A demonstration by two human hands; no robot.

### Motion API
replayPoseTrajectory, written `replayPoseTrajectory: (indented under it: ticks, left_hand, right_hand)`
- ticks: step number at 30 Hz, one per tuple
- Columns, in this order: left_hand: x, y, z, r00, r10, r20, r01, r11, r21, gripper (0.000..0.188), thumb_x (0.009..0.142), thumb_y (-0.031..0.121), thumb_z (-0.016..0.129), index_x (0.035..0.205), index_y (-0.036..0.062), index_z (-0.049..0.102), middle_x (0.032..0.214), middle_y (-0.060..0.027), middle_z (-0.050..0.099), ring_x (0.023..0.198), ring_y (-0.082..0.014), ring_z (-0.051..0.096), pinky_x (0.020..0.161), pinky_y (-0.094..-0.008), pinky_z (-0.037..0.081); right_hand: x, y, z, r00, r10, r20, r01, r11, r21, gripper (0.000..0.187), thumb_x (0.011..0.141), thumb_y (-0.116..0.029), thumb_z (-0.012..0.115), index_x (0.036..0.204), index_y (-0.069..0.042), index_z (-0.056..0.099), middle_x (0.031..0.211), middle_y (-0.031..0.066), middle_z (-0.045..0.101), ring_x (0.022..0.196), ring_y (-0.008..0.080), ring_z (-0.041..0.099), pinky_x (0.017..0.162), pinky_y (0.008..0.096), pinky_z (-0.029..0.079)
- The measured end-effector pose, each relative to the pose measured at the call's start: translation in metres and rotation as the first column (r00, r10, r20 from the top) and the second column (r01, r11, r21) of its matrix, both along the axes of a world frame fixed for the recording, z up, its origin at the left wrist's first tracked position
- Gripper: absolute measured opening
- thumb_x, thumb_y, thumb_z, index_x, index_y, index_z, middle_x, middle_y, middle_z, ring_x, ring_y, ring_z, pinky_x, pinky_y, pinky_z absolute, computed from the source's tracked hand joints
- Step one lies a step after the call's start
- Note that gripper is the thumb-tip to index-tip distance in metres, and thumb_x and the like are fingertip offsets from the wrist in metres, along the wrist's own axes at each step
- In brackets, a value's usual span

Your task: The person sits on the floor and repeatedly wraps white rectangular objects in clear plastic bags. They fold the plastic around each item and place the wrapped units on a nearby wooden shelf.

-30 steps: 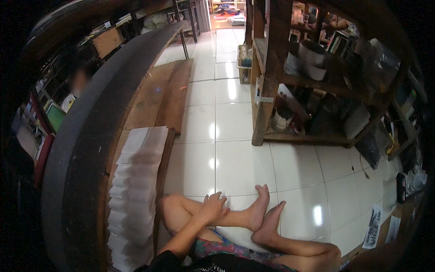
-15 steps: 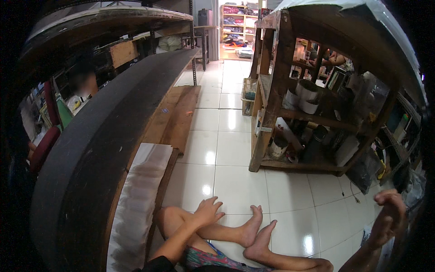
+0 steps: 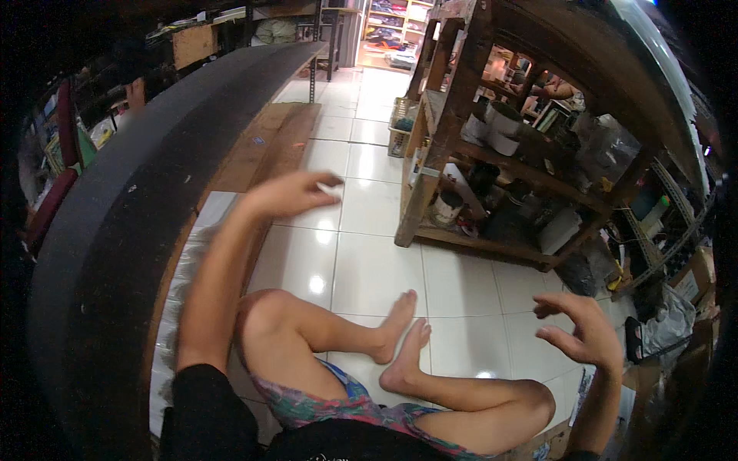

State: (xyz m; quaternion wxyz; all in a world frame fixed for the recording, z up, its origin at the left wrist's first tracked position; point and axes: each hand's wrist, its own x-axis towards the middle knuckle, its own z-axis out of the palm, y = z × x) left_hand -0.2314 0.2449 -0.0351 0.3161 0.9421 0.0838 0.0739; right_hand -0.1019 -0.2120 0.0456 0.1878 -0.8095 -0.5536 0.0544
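Observation:
Raised above the floor at left centre, my left hand (image 3: 294, 192) is empty, with its fingers loosely apart. Below that forearm lies a row of white, thin, sheet-like pieces (image 3: 171, 307), partly hidden by the arm; their exact kind is unclear. They rest along a brown wooden board (image 3: 269, 142). My right hand (image 3: 582, 329) is up on the right side, thumb and fingers curved apart with nothing between them. Between the two hands are my bent legs and bare feet (image 3: 400, 338) on the white tiles (image 3: 377, 261).
A long dark bench (image 3: 146, 207) runs along my left. Ahead to the right stands a wooden rack (image 3: 419, 200) holding tubs and rolls. Beside it is a pale yellow basket (image 3: 400, 127). A grey plastic bag (image 3: 667, 323) and boxes lie at far right.
My left hand has risen from beside my knee and reached forward over the board side. The right hand has moved inward from the right edge. The view has shifted.

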Motion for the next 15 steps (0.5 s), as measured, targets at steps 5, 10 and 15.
replayPoseTrajectory:
  ticks: [5,10,15]
  left_hand:
    - [0.061,0.068,0.035,0.985,0.168,0.025,-0.148,0.920,-0.362,0.044,0.093,0.037,0.056,0.125,0.0065,0.054,0.118,-0.0123,0.059,0.107,-0.0237,0.059,0.088,-0.0399,0.048]
    - [0.160,0.098,0.007,0.993,0.064,0.100,-0.070,0.996,0.053,0.037,0.093,0.032,0.050,0.112,0.0013,0.060,0.105,-0.0133,0.065,0.086,-0.0220,0.065,0.072,-0.0368,0.052]
    - [0.242,0.106,-0.043,0.992,-0.107,-0.074,0.124,0.946,0.299,0.035,0.087,0.026,0.051,0.098,-0.0049,0.062,0.090,-0.0247,0.065,0.079,-0.0354,0.063,0.076,-0.0443,0.049]
  right_hand:
    - [0.038,0.079,0.005,0.975,0.222,0.009,-0.222,0.974,0.044,0.034,0.085,-0.014,0.067,0.113,0.002,0.058,0.094,0.0149,0.066,0.087,0.0213,0.066,0.077,0.0336,0.052]
    - [0.064,0.206,0.008,0.965,0.259,0.050,-0.263,0.933,0.246,0.025,0.089,-0.015,0.060,0.107,0.002,0.060,0.094,0.0121,0.065,0.085,0.0188,0.062,0.077,0.0309,0.049]
    - [0.074,0.339,0.012,0.939,0.324,-0.119,-0.175,0.742,0.647,0.024,0.091,-0.019,0.058,0.104,0.001,0.059,0.091,0.0122,0.062,0.085,0.0195,0.061,0.081,0.0330,0.051]
